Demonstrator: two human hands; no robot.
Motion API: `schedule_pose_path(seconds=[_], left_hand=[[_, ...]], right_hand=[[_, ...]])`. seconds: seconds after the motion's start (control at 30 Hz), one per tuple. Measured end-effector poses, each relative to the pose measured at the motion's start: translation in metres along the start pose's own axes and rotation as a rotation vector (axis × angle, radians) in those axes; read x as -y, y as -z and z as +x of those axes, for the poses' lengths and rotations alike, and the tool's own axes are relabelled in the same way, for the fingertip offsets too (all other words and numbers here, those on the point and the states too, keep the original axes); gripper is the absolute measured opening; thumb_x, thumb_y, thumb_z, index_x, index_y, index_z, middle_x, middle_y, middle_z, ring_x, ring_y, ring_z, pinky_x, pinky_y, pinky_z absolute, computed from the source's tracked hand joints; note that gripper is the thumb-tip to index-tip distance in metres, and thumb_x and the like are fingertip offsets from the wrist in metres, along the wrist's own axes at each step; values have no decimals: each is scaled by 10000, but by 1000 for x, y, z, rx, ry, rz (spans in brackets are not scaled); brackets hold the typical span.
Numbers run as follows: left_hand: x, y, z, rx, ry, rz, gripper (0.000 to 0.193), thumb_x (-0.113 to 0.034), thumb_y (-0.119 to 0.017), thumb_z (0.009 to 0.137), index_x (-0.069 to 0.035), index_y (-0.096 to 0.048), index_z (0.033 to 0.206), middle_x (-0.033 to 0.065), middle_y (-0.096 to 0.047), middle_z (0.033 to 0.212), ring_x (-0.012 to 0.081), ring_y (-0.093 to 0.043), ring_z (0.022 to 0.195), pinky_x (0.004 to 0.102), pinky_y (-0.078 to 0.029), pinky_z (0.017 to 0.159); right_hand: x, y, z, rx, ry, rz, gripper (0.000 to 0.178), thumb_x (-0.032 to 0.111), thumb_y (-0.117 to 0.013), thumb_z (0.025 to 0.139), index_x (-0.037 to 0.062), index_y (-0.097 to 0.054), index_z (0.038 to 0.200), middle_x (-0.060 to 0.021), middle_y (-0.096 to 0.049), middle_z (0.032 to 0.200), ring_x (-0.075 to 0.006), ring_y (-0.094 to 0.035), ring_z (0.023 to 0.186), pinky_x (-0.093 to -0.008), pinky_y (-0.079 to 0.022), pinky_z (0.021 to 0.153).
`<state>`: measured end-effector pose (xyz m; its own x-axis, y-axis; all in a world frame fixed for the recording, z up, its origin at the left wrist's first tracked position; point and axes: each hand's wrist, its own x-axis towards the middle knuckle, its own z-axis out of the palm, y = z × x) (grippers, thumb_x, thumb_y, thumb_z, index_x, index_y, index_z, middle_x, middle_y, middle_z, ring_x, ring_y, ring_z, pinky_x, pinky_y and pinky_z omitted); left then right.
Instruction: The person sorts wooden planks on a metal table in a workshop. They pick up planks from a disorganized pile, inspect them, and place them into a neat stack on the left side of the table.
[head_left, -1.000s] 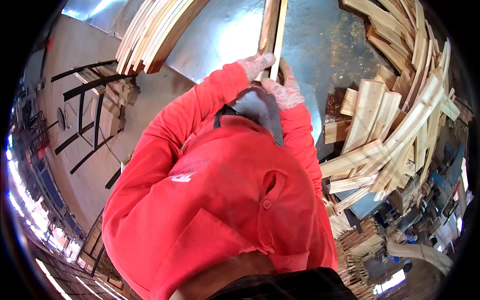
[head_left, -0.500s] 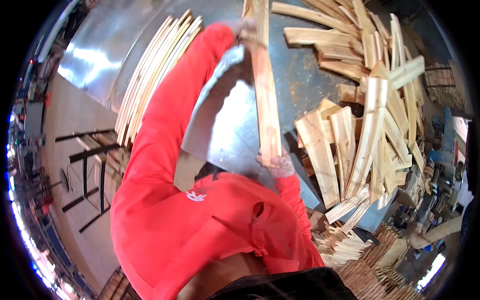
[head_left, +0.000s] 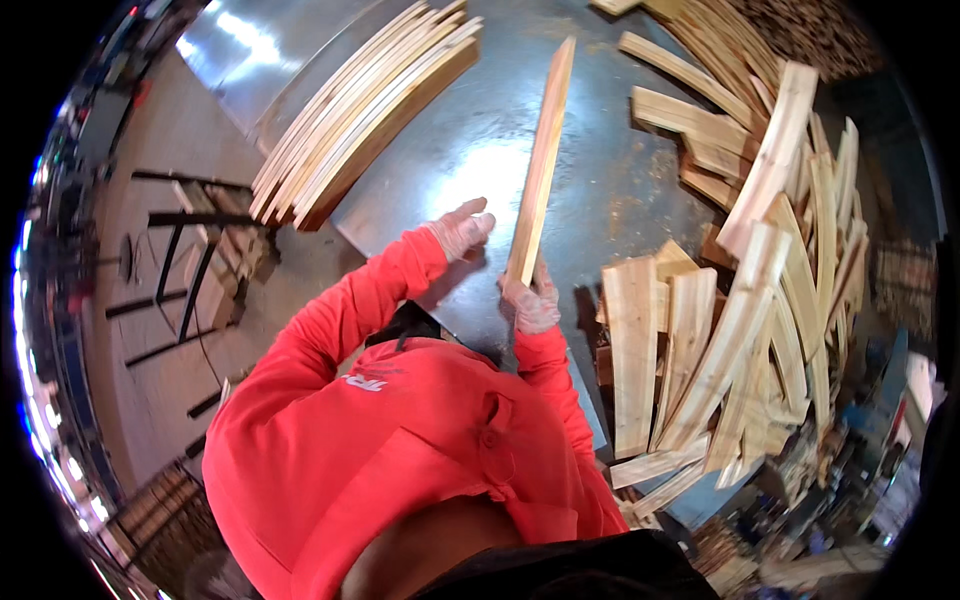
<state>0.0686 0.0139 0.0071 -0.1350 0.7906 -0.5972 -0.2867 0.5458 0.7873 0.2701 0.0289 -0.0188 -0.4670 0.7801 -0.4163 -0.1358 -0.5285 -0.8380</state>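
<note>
A long, narrow wooden board [head_left: 543, 160] is tilted up on its edge over the metal tabletop, pointing away from me. My right hand [head_left: 534, 298], in a thin pale glove, grips its near end. Just left of the board, my left hand [head_left: 464, 229] is off it, gloved the same way, with its fingers apart and nothing in them. Farther left lies a row of similar boards [head_left: 370, 110], set on edge side by side. To the right is a loose heap of wooden boards [head_left: 755, 300] lying at many angles.
The metal table [head_left: 610, 170] has sawdust scattered on its right part. A black metal frame [head_left: 185, 250] with wood pieces beside it stands on the floor to the left. More boards [head_left: 715, 50] lie at the table's far right.
My left hand has let go of the board's far part and drawn back toward me. The board has turned from its flat face onto its edge, its near end still in my right hand.
</note>
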Motion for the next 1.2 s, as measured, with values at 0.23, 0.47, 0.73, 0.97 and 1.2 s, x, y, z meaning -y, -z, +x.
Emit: schedule_pose_path(seconds=[0.23, 0.47, 0.73, 0.97, 1.2], left_hand=[[-47, 77, -20, 52, -472, -159, 680, -379, -713, 765, -11, -470, 1282, 157, -615, 1098, 261, -620, 977, 401, -507, 865], [-104, 289, -135, 99, -580, -795, 744, -413, -727, 778, -27, -429, 1339, 171, -591, 1156, 324, -601, 1048, 427, -498, 902], [-63, 585, -224, -897, -790, -312, 529, -165, -645, 847, -18, -465, 1322, 64, -590, 1191, 153, -575, 1031, 299, -453, 939], [126, 813, -312, -1791, -30, 139, 576, -277, -603, 807, -75, -441, 1321, 200, -606, 1179, 323, -589, 1094, 399, -431, 953], [359, 1040, -195, -1315, 496, 739, 354, -270, -527, 845, -73, -601, 1130, 147, -643, 1065, 359, -579, 1037, 423, -461, 890]], right_hand=[[51, -123, 6, 178, 825, -845, 815, 282, -725, 788, 25, -311, 1442, -207, -403, 1402, -320, -445, 1256, -388, -380, 1026], [-24, -218, 55, 66, 671, -562, 582, 171, -619, 884, -44, -391, 1374, -193, -465, 1358, -279, -512, 1180, -387, -411, 1004], [-74, -414, 60, -31, 629, -488, 395, 150, -524, 937, -72, -517, 1264, -176, -595, 1182, -243, -581, 1010, -342, -466, 909], [-87, -466, 76, -69, 783, -731, 325, 108, -549, 934, -70, -567, 1205, -157, -631, 1079, -218, -602, 922, -314, -505, 816], [-105, -409, 75, -298, 266, -1069, 313, 155, -518, 950, -71, -593, 1154, -172, -637, 1104, -186, -602, 919, -298, -501, 806]])
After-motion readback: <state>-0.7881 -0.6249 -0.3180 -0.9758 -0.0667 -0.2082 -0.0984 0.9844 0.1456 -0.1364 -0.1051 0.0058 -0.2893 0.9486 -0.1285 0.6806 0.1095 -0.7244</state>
